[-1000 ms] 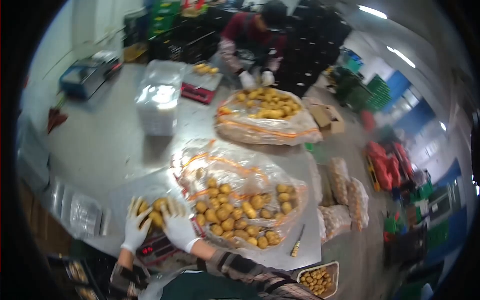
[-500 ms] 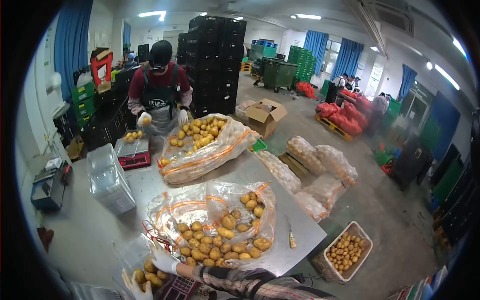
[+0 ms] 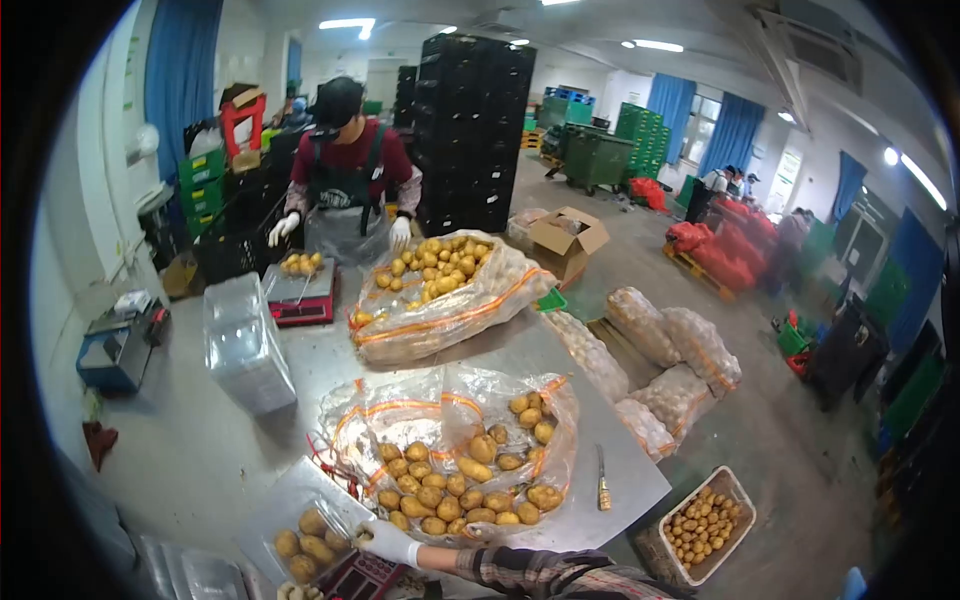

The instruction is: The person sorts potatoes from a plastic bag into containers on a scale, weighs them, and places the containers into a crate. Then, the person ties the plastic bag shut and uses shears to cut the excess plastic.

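A clear plastic box (image 3: pixel 335 513) with several potatoes (image 3: pixel 312 547) in it lies tilted at the lower left, over a dark red scale (image 3: pixel 365 580). My right hand (image 3: pixel 388 543), in a white glove, has its fingers closed on the box's right edge. Only gloved fingertips of my left hand (image 3: pixel 298 592) show at the bottom edge, just below the box; their grip is hidden. To the right of the box, an opened clear bag (image 3: pixel 555 440) with orange stripes holds many loose potatoes (image 3: pixel 470 500).
A knife (image 3: pixel 603 480) lies right of the bag. Stacked clear boxes (image 3: pixel 248 345) stand left on the table (image 3: pixel 400 385). Across it, a co-worker (image 3: pixel 350 165) stands behind another potato sack (image 3: pixel 450 315) and a red scale (image 3: pixel 302 308). A potato crate (image 3: pixel 740 540) is on the floor.
The view has shifted left, so the scene sits further right. The potato-filled box has come up and tilted, with my right hand at its edge. The co-worker's hand no longer holds a potato.
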Demonstrator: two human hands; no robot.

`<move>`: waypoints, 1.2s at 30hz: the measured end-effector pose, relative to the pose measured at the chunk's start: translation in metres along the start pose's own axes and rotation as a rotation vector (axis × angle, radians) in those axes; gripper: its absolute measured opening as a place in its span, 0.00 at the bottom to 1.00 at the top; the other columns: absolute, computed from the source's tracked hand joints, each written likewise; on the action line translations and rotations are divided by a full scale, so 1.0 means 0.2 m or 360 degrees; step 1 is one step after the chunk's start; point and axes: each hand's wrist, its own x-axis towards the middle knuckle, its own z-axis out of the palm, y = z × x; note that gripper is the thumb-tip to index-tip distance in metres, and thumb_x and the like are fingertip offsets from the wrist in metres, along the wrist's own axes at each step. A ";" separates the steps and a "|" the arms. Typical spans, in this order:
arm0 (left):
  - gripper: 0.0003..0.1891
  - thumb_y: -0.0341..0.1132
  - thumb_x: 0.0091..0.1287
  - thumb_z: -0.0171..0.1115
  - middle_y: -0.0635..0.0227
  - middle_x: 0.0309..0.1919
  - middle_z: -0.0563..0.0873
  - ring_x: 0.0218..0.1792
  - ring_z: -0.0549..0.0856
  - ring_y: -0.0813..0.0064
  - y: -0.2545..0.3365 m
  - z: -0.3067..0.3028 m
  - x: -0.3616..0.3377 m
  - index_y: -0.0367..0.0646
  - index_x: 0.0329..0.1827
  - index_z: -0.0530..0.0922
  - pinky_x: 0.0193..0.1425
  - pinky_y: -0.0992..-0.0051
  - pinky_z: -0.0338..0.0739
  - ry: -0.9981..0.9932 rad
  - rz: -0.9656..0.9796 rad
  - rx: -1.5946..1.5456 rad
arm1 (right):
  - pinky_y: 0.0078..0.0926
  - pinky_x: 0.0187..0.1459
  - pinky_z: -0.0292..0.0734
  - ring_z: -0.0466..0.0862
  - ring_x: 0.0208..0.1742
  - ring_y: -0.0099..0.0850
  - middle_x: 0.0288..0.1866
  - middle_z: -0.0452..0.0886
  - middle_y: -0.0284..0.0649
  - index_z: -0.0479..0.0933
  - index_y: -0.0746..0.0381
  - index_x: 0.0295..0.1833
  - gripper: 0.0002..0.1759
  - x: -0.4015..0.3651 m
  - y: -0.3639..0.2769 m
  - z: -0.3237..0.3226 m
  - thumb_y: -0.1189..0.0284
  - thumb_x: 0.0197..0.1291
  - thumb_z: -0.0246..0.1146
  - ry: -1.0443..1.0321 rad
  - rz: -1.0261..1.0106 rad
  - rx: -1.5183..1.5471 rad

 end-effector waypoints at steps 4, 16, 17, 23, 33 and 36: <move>0.07 0.33 0.59 0.63 0.61 0.40 0.80 0.45 0.81 0.58 -0.37 -0.08 0.05 0.45 0.32 0.72 0.54 0.54 0.77 0.0021 -0.0646 -0.1463 | 0.26 0.32 0.80 0.85 0.27 0.28 0.30 0.85 0.41 0.81 0.67 0.37 0.11 -0.02 -0.01 0.03 0.70 0.56 0.60 -0.0059 0.0167 0.0300; 0.04 0.26 0.60 0.60 0.66 0.27 0.80 0.22 0.81 0.75 -0.17 0.10 0.17 0.37 0.36 0.76 0.24 0.74 0.81 0.0734 -0.0958 -0.1028 | 0.23 0.31 0.77 0.81 0.27 0.24 0.28 0.82 0.38 0.76 0.66 0.35 0.03 0.06 0.07 0.08 0.78 0.57 0.64 -0.0052 0.0116 0.0333; 0.04 0.26 0.61 0.61 0.67 0.30 0.81 0.28 0.82 0.76 -0.16 0.09 0.15 0.37 0.37 0.77 0.27 0.76 0.81 0.0755 -0.0855 -0.0878 | 0.22 0.32 0.76 0.79 0.27 0.22 0.28 0.80 0.36 0.76 0.65 0.34 0.02 0.04 0.04 0.08 0.80 0.57 0.63 -0.0013 0.0018 0.0309; 0.20 0.31 0.65 0.62 0.69 0.49 0.77 0.51 0.78 0.73 0.05 0.01 -0.10 0.49 0.58 0.67 0.56 0.65 0.78 0.0782 -0.0373 -0.2235 | 0.18 0.34 0.73 0.77 0.28 0.21 0.29 0.78 0.36 0.71 0.64 0.32 0.07 -0.16 -0.39 0.17 0.83 0.57 0.63 -0.0277 -0.0290 0.0340; 0.28 0.47 0.64 0.65 0.65 0.57 0.76 0.60 0.76 0.65 0.14 -0.50 -0.50 0.49 0.64 0.69 0.65 0.58 0.71 0.1441 0.0110 -0.2243 | 0.25 0.54 0.76 0.82 0.50 0.28 0.49 0.82 0.44 0.72 0.71 0.56 0.18 -0.36 -0.62 0.54 0.82 0.60 0.63 -0.1184 -0.0451 -0.0001; 0.25 0.46 0.67 0.62 0.64 0.56 0.77 0.58 0.77 0.65 0.03 -0.79 -0.79 0.49 0.64 0.69 0.63 0.57 0.74 0.1964 0.0136 -0.1837 | 0.25 0.53 0.77 0.82 0.48 0.30 0.49 0.82 0.47 0.71 0.72 0.58 0.15 -0.33 -0.49 0.46 0.79 0.67 0.56 -0.0993 -0.0121 0.0125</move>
